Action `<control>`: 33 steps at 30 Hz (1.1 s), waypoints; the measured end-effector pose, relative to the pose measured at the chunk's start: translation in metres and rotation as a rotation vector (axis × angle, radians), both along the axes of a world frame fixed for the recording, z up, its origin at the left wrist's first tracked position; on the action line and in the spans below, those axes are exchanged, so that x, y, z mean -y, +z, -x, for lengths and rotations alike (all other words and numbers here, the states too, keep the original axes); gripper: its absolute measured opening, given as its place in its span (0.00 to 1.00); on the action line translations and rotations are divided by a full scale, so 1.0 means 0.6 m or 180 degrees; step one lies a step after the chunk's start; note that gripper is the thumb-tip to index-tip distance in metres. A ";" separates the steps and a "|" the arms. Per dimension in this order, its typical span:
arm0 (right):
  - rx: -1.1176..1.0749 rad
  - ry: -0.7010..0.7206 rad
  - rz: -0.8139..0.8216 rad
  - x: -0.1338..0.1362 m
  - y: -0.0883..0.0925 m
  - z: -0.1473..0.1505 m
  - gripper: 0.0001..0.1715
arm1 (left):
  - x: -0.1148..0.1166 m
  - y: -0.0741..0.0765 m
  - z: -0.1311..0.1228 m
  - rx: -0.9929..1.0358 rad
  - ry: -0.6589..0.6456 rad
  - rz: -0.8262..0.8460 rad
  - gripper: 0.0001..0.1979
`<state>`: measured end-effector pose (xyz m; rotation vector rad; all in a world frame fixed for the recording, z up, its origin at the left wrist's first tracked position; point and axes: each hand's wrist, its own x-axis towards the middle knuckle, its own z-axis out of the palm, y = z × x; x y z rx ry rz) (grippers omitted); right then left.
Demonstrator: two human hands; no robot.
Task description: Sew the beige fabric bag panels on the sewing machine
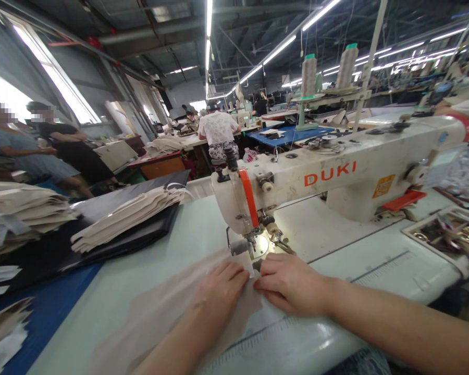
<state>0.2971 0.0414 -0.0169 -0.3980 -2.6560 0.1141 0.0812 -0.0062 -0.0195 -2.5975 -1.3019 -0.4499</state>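
Observation:
A beige fabric piece point(168, 297) lies on the pale table of a white sewing machine point(281, 179) marked DUKI. Its far edge reaches the lit needle area point(254, 242). My left hand point(221, 289) rests on the fabric just in front of the presser foot, its bent fingers close together and gripping the cloth. To the right, my right hand point(291, 284) is closed, with thumb and fingertips pinching the edge of the same fabric. A small white patch point(250, 263) shows between the hands; what it is I cannot tell. The fingertips are partly hidden.
Stacked beige fabric pieces point(125, 216) lie on black material at left, beside another pile point(23, 213). A tray point(445, 234) of small tools and metal parts sits at right. Thread cones point(308, 75) stand behind the machine. People stand at left; a seated person point(219, 130) works ahead.

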 end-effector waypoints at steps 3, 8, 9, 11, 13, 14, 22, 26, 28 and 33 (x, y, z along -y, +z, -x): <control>0.0046 -0.0002 -0.0029 -0.001 0.000 0.000 0.09 | 0.004 -0.004 0.003 0.0077 -0.0046 -0.0222 0.16; 0.0144 0.0021 -0.0032 -0.001 0.001 0.001 0.08 | 0.003 -0.011 -0.001 0.0106 -0.0140 -0.0481 0.19; 0.0169 0.0018 -0.0028 -0.001 0.001 0.001 0.08 | 0.003 -0.012 -0.003 0.0096 -0.0133 -0.0510 0.19; 0.0215 0.0009 -0.0015 -0.001 0.004 0.001 0.07 | 0.002 -0.013 -0.004 0.0097 -0.0125 -0.0547 0.19; 0.0236 0.0000 -0.0011 -0.001 0.006 0.001 0.07 | 0.003 -0.015 -0.005 0.0119 -0.0124 -0.0573 0.19; 0.0236 -0.0003 -0.0015 -0.001 0.006 0.001 0.08 | 0.003 -0.016 -0.005 0.0131 -0.0118 -0.0570 0.19; 0.0154 0.0004 0.0037 -0.002 0.001 0.002 0.08 | 0.006 -0.017 -0.006 0.0186 -0.0095 -0.0532 0.18; 0.0211 -0.0003 0.0023 -0.003 0.003 0.002 0.08 | 0.004 -0.013 -0.010 0.0218 -0.0186 -0.0687 0.19; 0.0221 -0.0010 0.0024 -0.003 0.005 0.002 0.08 | 0.004 -0.013 -0.010 0.0218 -0.0202 -0.0699 0.18; 0.0205 0.0000 0.0023 -0.001 0.006 0.002 0.07 | 0.005 -0.021 -0.004 0.0178 -0.0112 -0.0606 0.18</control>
